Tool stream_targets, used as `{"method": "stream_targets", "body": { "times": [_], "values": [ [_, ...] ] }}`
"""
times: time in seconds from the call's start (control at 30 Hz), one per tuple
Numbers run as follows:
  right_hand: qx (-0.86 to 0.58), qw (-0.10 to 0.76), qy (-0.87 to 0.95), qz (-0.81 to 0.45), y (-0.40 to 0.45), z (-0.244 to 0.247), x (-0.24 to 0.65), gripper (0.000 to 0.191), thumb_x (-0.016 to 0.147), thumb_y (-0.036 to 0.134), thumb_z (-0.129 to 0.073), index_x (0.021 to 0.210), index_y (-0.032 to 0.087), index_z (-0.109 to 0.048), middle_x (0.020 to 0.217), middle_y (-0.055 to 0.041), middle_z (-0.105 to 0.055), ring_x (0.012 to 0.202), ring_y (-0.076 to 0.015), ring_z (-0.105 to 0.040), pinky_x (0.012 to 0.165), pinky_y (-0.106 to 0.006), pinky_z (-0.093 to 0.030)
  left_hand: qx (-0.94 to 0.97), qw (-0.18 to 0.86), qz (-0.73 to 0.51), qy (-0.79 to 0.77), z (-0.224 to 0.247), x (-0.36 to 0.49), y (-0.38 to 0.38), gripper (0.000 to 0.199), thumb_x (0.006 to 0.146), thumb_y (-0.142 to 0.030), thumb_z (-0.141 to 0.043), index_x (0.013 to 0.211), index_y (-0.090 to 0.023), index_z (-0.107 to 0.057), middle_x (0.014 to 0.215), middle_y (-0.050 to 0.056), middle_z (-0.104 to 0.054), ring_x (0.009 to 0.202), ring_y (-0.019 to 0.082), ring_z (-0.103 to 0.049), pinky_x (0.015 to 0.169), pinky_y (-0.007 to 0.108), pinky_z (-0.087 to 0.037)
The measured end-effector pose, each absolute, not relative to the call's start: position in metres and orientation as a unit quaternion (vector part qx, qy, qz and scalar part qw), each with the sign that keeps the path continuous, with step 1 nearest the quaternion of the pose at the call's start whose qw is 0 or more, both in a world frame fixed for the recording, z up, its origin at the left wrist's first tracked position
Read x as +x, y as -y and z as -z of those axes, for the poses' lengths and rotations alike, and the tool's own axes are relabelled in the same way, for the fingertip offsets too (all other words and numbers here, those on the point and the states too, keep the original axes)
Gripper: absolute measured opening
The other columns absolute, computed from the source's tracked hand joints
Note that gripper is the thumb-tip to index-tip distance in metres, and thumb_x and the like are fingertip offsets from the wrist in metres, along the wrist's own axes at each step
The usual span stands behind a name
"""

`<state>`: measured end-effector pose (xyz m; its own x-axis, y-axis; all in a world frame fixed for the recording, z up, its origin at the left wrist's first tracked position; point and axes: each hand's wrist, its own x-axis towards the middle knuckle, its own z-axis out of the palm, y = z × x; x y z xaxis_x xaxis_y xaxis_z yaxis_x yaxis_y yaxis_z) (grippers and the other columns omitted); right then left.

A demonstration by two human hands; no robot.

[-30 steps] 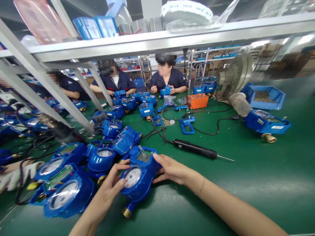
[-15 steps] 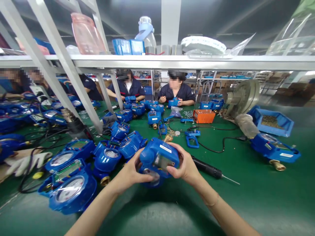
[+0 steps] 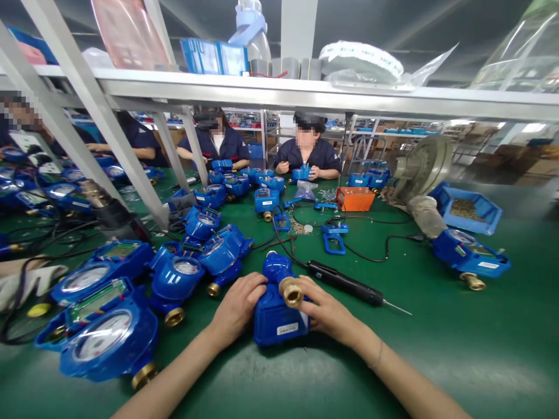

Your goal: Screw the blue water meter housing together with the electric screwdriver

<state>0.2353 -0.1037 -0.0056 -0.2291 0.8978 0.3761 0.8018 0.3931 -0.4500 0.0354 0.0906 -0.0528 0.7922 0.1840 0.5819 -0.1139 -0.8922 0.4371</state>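
A blue water meter [image 3: 279, 317] is between my two hands, low over the green tabletop [image 3: 419, 361] or resting on it. Its dial is turned away from me, and a brass threaded end [image 3: 292, 293] points toward me. My left hand [image 3: 240, 305] grips its left side, with the fingertips on the blue casing. On the other side my right hand [image 3: 327, 308] is closed around the casing near the brass end; some of its fingers are hidden behind the meter. A black electric screwdriver [image 3: 345, 282] lies just beyond my right hand.
Several blue water meters [image 3: 105, 343] crowd the left. A heat gun [image 3: 105, 206] stands behind them. Blue frames [image 3: 334, 243], an orange box [image 3: 356, 199] and a blue bin of small parts [image 3: 469, 212] lie farther back. A metal shelf [image 3: 279, 90] crosses overhead. Co-workers [image 3: 308, 151] sit opposite.
The water meter has been turned over in my hands, from its display side showing to its brass end facing me, and lowered. The camera view has shifted a little.
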Motion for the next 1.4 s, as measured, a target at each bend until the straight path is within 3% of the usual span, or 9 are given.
{"method": "stream_targets", "body": {
  "times": [0.17, 0.37, 0.53, 0.73, 0.93, 1.1, 1.2, 1.3, 1.4],
  "values": [
    [-0.552, 0.359, 0.745, -0.102, 0.12, 0.01, 0.237, 0.081, 0.077, 0.012, -0.082, 0.14, 0.046, -0.044, 0.155, -0.002, -0.028, 0.143, -0.0295, -0.023, 0.116, -0.052, -0.024, 0.939, 0.197, -0.279, -0.042, 0.046, 0.016, -0.083, 0.036, 0.094, -0.014, -0.045, 0.124, -0.028, -0.057, 0.132, 0.007, -0.058, 0.129, 0.024, -0.049, 0.106, 0.047, -0.042],
    [-0.56, 0.546, 0.531, -0.325, 0.116, 0.022, 0.234, 0.109, 0.06, 0.054, -0.09, 0.147, 0.026, -0.03, 0.151, -0.0164, -0.03, 0.141, -0.0324, -0.028, 0.116, -0.048, -0.025, 0.908, 0.225, -0.313, -0.166, -0.002, 0.006, -0.058, 0.03, 0.096, -0.023, -0.044, 0.127, -0.024, -0.048, 0.124, 0.008, -0.057, 0.116, 0.02, -0.055, 0.098, 0.037, -0.048],
    [-0.499, 0.573, 0.462, -0.457, 0.094, 0.025, 0.216, 0.111, 0.064, 0.034, -0.092, 0.149, 0.025, -0.02, 0.149, -0.016, -0.033, 0.134, -0.0297, -0.041, 0.114, -0.045, -0.03, 0.936, 0.144, -0.284, -0.149, -0.024, 0.032, -0.012, 0.061, 0.082, -0.049, -0.066, 0.135, -0.03, -0.044, 0.132, 0.012, -0.049, 0.109, 0.031, -0.057, 0.088, 0.049, -0.053],
    [-0.485, 0.616, 0.433, -0.445, 0.093, 0.028, 0.207, 0.108, 0.062, 0.026, -0.091, 0.147, 0.025, -0.024, 0.145, -0.0135, -0.037, 0.129, -0.0292, -0.045, 0.112, -0.044, -0.031, 0.927, 0.133, -0.325, -0.128, -0.018, 0.055, -0.005, 0.037, 0.089, -0.02, -0.058, 0.125, -0.021, -0.051, 0.128, 0.013, -0.051, 0.111, 0.025, -0.058, 0.09, 0.038, -0.053],
    [-0.449, 0.641, 0.401, -0.475, 0.096, 0.03, 0.206, 0.116, 0.059, 0.03, -0.094, 0.149, 0.027, -0.02, 0.15, -0.014, -0.03, 0.131, -0.0305, -0.044, 0.113, -0.047, -0.031, 0.887, 0.257, -0.36, -0.132, -0.036, 0.034, -0.052, 0.026, 0.09, -0.018, -0.058, 0.115, -0.024, -0.057, 0.123, 0.004, -0.06, 0.116, 0.015, -0.057, 0.102, 0.028, -0.045],
    [-0.481, 0.596, 0.429, -0.479, 0.101, 0.024, 0.212, 0.116, 0.062, 0.033, -0.093, 0.151, 0.028, -0.019, 0.153, -0.0136, -0.025, 0.128, -0.029, -0.046, 0.109, -0.045, -0.037, 0.898, 0.282, -0.321, -0.105, -0.023, 0.013, -0.063, 0.026, 0.09, -0.014, -0.056, 0.112, -0.027, -0.06, 0.13, 0.002, -0.056, 0.118, 0.014, -0.056, 0.099, 0.027, -0.045],
    [-0.55, 0.512, 0.503, -0.427, 0.109, 0.009, 0.231, 0.095, 0.071, 0.037, -0.087, 0.148, 0.027, -0.031, 0.146, -0.0109, -0.039, 0.122, -0.0272, -0.052, 0.105, -0.042, -0.043, 0.892, 0.281, -0.336, -0.114, -0.015, 0.01, -0.057, 0.03, 0.091, -0.012, -0.052, 0.116, -0.027, -0.058, 0.133, 0.002, -0.054, 0.121, 0.014, -0.054, 0.102, 0.027, -0.042],
    [-0.716, 0.37, 0.567, -0.17, 0.117, -0.006, 0.259, 0.049, 0.085, 0.033, -0.075, 0.129, 0.022, -0.055, 0.129, -0.0077, -0.055, 0.118, -0.0241, -0.054, 0.103, -0.037, -0.044, 0.878, 0.302, -0.344, -0.142, -0.01, 0.009, -0.053, 0.033, 0.092, -0.017, -0.054, 0.123, -0.028, -0.055, 0.132, 0.002, -0.056, 0.123, 0.017, -0.053, 0.106, 0.031, -0.041],
    [-0.82, 0.227, 0.524, 0.033, 0.119, -0.007, 0.28, 0.037, 0.088, 0.018, -0.07, 0.123, 0.016, -0.059, 0.121, -0.0131, -0.055, 0.113, -0.0293, -0.053, 0.101, -0.044, -0.044, 0.859, 0.328, -0.344, -0.189, -0.006, 0.008, -0.052, 0.035, 0.091, -0.024, -0.057, 0.126, -0.028, -0.053, 0.131, 0.003, -0.057, 0.124, 0.02, -0.052, 0.107, 0.037, -0.041]
  ]
}}
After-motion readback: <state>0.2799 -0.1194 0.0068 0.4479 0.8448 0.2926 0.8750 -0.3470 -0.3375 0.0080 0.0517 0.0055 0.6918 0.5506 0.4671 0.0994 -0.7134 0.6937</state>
